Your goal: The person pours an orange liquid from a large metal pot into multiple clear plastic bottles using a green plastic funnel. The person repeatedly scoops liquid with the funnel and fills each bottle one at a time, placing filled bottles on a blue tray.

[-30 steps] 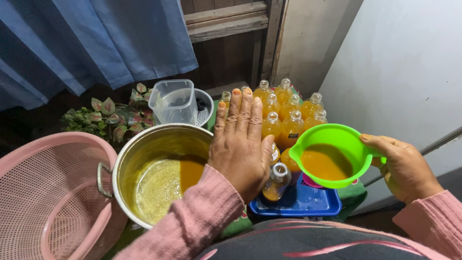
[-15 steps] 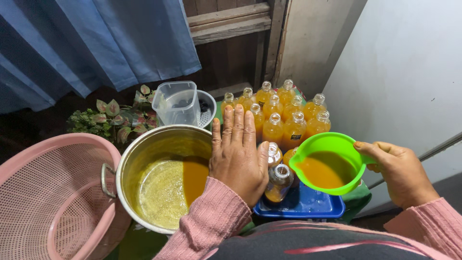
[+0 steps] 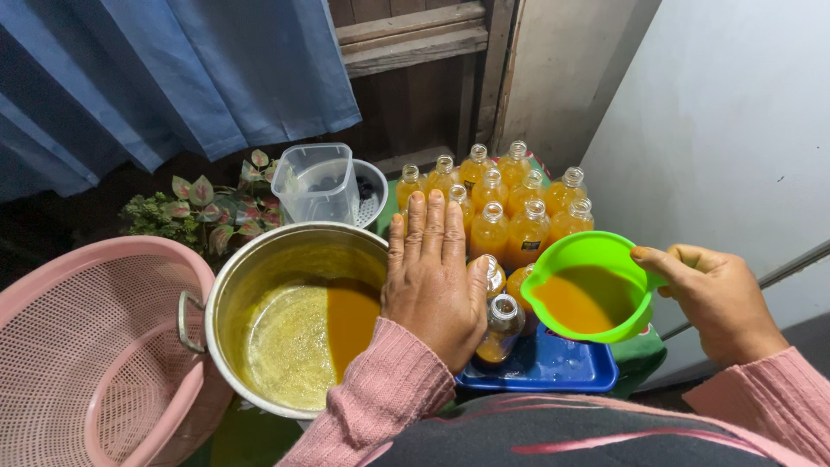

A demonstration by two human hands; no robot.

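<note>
small dark label (image 3: 529,246) on front orange bottle (image 3: 525,233) in cluster; no other packages, signs, screens

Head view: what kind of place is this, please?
Probably a home corner used for bottling a homemade orange drink. A steel pot holds the liquid, filled bottles stand by a plain wall, and a blue curtain hangs before wooden boards.
</note>
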